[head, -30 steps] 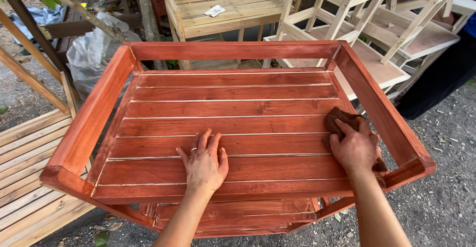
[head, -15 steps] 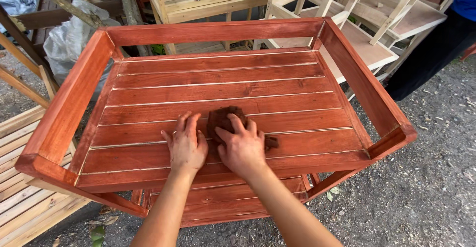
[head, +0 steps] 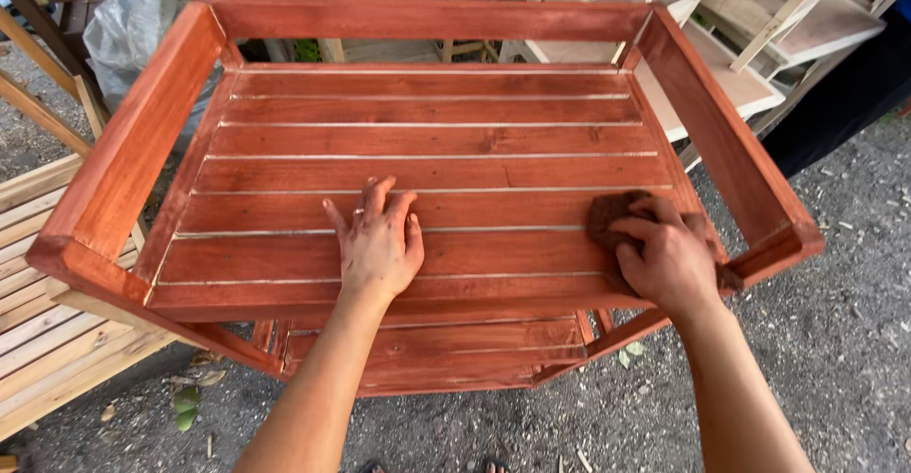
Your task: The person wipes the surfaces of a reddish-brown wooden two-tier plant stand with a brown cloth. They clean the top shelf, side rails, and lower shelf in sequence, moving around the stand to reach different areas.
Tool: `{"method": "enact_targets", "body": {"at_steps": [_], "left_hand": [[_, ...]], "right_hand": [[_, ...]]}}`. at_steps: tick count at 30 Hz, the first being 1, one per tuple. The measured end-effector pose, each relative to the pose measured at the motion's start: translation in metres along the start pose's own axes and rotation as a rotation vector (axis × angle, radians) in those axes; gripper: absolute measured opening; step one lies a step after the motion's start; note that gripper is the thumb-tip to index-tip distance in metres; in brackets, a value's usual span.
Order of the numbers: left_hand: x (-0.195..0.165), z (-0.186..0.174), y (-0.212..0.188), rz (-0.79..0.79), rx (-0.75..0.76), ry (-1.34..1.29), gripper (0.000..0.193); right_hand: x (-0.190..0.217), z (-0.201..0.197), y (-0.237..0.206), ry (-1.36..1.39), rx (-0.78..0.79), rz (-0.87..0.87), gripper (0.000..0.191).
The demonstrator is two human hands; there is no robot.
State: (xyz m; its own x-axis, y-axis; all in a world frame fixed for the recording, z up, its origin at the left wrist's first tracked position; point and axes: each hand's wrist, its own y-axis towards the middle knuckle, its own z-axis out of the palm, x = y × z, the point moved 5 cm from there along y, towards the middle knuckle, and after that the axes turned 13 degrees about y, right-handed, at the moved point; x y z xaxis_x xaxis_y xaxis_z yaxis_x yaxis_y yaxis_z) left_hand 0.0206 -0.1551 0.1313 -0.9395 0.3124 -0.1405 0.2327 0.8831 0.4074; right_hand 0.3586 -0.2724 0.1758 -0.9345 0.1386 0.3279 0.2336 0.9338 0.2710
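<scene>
- Where the gravel ground meets the picture's left edge, I see an unpainted slatted wooden panel (head: 38, 340) lying low beside the work, and above it a clear plastic bag (head: 133, 27) behind the corner of the shelf.
- I see the red-stained wooden shelf unit (head: 427, 19) filling the middle, its slatted top boxed in by raised side rails, with a lower slatted shelf showing beneath the near edge.
- My left hand (head: 378, 245) lies flat and released on the slats near the front, fingers spread and pointing away from me, palm pressing the wood and grasping nothing; a ring shows on one finger.
- Well apart to the right, my right hand (head: 669, 259) presses down on a dark brown cloth pad (head: 607, 219), fingers curled over it, holding it against the slats.
- The cloth pad sits on the near slats just beside the right side rail, mostly covered by the hand, with its left part sticking out.
- Past the right rail I see bare, unstained wooden furniture frames (head: 759, 27) stacked on the gravel (head: 835, 340).
</scene>
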Motion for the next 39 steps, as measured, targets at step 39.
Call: {"method": "enact_targets", "body": {"at_steps": [39], "left_hand": [[-0.107, -0.004, -0.032, 0.135, 0.044, -0.185, 0.070]], "right_hand": [[0.132, 0.061, 0.012, 0.070, 0.149, -0.141, 0.024]]}}
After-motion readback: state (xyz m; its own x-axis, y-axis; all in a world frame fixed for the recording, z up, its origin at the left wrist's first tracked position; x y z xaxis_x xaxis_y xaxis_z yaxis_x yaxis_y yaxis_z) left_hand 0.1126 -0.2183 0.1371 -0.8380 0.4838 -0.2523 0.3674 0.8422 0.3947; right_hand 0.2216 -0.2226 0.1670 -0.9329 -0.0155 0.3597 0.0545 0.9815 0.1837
